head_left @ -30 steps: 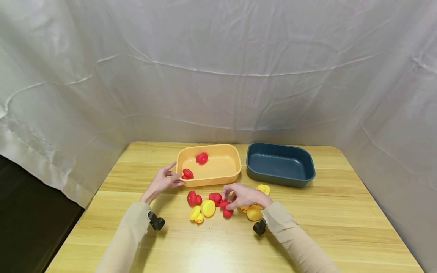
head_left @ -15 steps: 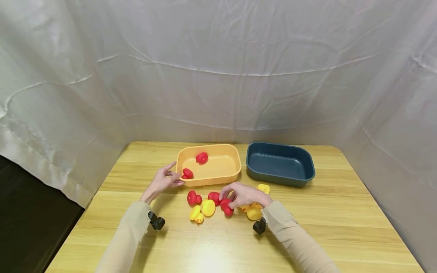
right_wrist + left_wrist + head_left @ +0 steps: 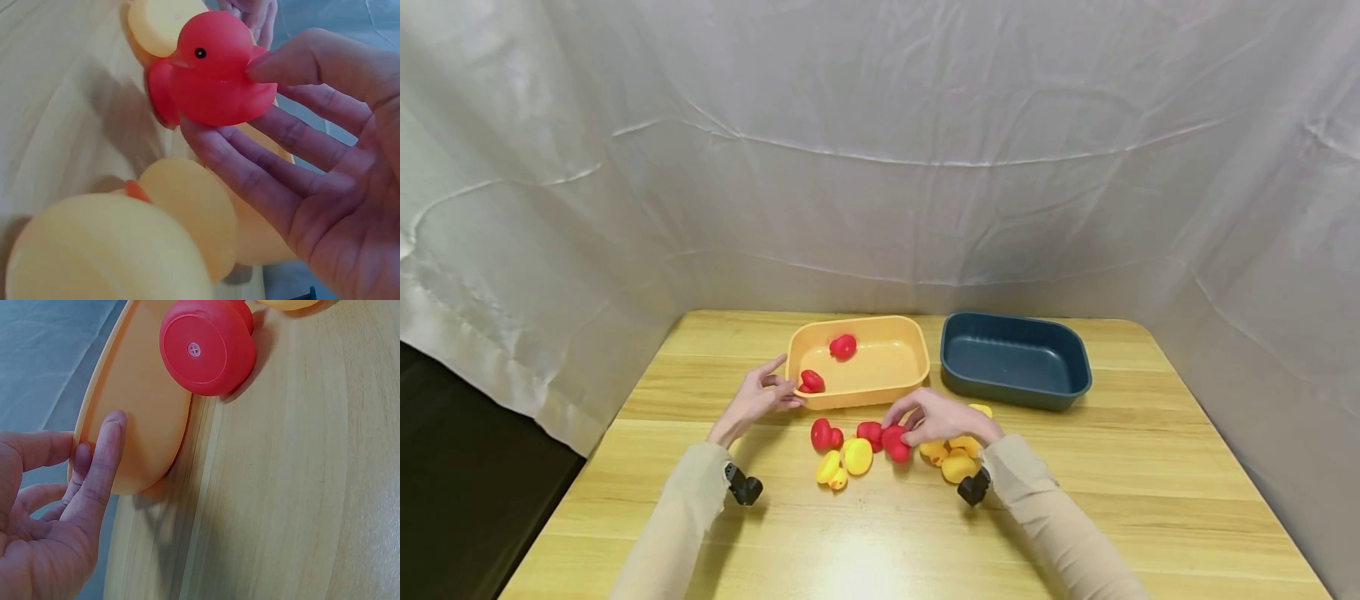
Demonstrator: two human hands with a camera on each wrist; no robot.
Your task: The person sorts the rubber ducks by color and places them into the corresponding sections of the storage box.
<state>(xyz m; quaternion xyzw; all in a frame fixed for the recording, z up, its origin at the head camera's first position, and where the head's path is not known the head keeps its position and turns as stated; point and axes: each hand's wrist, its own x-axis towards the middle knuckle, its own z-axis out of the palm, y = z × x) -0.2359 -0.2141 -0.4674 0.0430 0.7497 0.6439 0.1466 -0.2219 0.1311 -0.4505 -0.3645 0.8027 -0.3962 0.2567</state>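
Note:
My right hand (image 3: pixel 936 417) pinches a red rubber duck (image 3: pixel 215 87) between thumb and fingers, just above the table in front of the orange bin (image 3: pixel 880 396). My left hand (image 3: pixel 756 402) grips that bin at its near left corner, with fingers on both sides of the rim in the left wrist view. Inside the bin lie two red ducks, one toward the back (image 3: pixel 843 347) and one in the corner by my left hand (image 3: pixel 812 382). Another red duck (image 3: pixel 869 433) sits right beside the held one, and a further red duck (image 3: pixel 822 435) lies to the left.
Two yellow ducks (image 3: pixel 858 457) lie in front of the red ones. Several yellow ducks (image 3: pixel 958 467) cluster under and beside my right wrist. A dark blue bin (image 3: pixel 1015 392) stands at the back right. Grey cloth (image 3: pixel 880 208) hangs behind the wooden table (image 3: pixel 1150 467).
My right hand has taken hold of the red duck and lifted it slightly, up and away from the near edge. The left hand and the bin have stayed in place.

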